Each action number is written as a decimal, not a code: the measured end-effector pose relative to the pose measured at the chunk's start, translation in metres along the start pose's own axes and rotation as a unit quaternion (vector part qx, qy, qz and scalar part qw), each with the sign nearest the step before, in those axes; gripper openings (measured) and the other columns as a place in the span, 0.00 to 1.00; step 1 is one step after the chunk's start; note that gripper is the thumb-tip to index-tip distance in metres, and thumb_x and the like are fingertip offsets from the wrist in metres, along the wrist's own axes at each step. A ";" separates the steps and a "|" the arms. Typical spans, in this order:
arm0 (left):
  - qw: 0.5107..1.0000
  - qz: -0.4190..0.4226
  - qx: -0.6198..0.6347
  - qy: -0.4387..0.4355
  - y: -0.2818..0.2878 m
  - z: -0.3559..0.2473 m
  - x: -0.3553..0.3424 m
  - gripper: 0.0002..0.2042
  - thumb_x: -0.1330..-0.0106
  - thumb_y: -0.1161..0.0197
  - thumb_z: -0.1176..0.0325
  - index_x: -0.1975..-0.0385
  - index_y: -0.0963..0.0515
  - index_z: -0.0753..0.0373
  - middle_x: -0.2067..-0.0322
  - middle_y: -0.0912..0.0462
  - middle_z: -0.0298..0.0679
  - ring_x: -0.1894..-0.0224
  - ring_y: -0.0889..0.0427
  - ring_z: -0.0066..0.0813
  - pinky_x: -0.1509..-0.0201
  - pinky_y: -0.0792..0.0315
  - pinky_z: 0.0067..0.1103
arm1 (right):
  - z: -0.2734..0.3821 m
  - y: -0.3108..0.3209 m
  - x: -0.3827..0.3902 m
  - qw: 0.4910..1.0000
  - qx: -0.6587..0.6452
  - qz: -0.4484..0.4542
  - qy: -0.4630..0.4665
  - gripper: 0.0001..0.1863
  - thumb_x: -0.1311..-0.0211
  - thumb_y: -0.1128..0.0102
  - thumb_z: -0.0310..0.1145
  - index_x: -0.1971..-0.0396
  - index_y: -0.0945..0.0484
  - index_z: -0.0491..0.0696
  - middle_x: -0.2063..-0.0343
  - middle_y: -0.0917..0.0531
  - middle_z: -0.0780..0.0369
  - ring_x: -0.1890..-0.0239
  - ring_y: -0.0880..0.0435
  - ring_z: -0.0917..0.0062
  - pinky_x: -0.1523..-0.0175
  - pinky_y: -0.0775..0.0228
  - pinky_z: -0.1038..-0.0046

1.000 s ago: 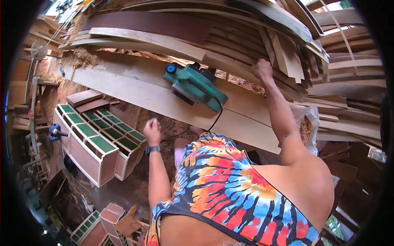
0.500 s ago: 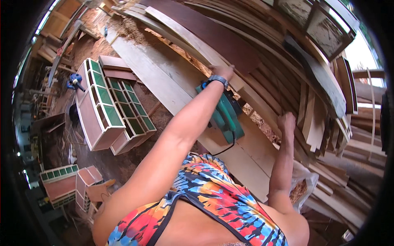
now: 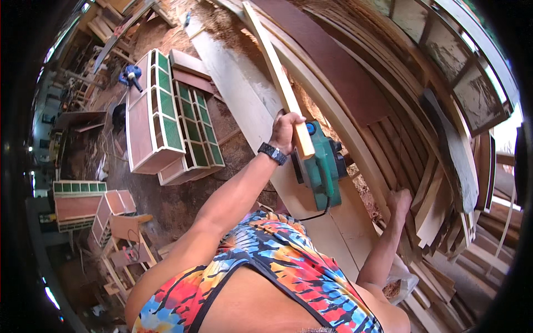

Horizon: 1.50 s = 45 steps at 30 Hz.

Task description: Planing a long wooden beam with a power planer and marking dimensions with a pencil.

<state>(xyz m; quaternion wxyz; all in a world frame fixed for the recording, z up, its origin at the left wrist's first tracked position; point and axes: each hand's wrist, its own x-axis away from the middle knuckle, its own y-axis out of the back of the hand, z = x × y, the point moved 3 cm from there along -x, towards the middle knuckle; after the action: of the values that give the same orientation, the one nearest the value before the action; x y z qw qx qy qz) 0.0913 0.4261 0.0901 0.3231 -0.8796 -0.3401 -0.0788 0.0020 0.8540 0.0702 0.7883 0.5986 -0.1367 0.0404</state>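
Observation:
My left hand (image 3: 285, 133), with a dark watch on its wrist, is closed around a long pale wooden strip (image 3: 277, 77). The strip's near end hangs over a green electric hand planer (image 3: 322, 172), and its far end reaches toward the stacked boards. The planer rests on a wide light plank (image 3: 316, 213), its black cord trailing toward my body. To the right, my right hand (image 3: 400, 202) is closed in a fist beside the lumber stack; whatever its fingers may hold is hidden.
Long stacked boards (image 3: 355, 83) fill the right side, with a grey-edged slab (image 3: 452, 150) on top. Pinkish cabinets with green panels (image 3: 158, 111) stand on the left, a blue power tool (image 3: 132, 75) on one. A plastic bag of shavings (image 3: 395, 286) sits at the lower right.
My left hand has drawn the pale strip off the stack's edge toward me and left, so its end now sits above the planer. My right hand stays closed by the stack. The view has shifted.

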 end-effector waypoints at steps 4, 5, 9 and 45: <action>0.996 -0.041 -0.078 -0.027 0.051 -0.015 0.016 0.10 0.40 0.40 0.66 0.62 0.28 0.63 0.76 0.26 0.34 0.81 0.26 0.26 0.80 0.27 0.23 | 0.010 0.003 0.005 0.999 0.006 0.005 0.035 0.15 0.48 0.40 0.32 0.70 0.16 0.33 0.70 0.14 0.41 0.59 0.12 0.48 0.51 0.22 0.55; 0.996 -0.034 -0.083 -0.030 0.061 -0.018 0.021 0.10 0.39 0.40 0.65 0.62 0.28 0.62 0.76 0.26 0.34 0.82 0.26 0.26 0.81 0.27 0.23 | 0.010 0.003 0.004 0.999 0.014 -0.008 0.043 0.16 0.49 0.41 0.32 0.69 0.16 0.33 0.70 0.15 0.40 0.58 0.13 0.47 0.51 0.22 0.55; 0.994 -0.036 -0.101 -0.034 0.099 -0.024 0.051 0.14 0.40 0.36 0.60 0.64 0.25 0.64 0.78 0.24 0.35 0.80 0.25 0.23 0.76 0.27 0.21 | 0.004 -0.006 0.000 0.997 0.018 -0.015 0.071 0.17 0.51 0.41 0.31 0.69 0.18 0.30 0.68 0.17 0.37 0.56 0.15 0.44 0.51 0.24 0.53; 0.911 -0.192 -0.309 -0.194 0.246 -0.044 0.174 0.16 0.18 0.54 0.60 0.63 0.27 0.66 0.72 0.30 0.30 0.67 0.33 0.17 0.62 0.33 0.20 | 0.004 -0.027 -0.013 0.997 0.056 -0.001 0.049 0.16 0.52 0.46 0.27 0.68 0.16 0.31 0.65 0.16 0.37 0.56 0.14 0.46 0.52 0.22 0.52</action>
<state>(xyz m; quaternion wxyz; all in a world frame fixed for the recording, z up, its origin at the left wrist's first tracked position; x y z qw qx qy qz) 0.3857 0.3563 0.0599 -0.0587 -0.8512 -0.5170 -0.0688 -0.0053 0.8441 0.0430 0.7593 0.6391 -0.0947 0.0770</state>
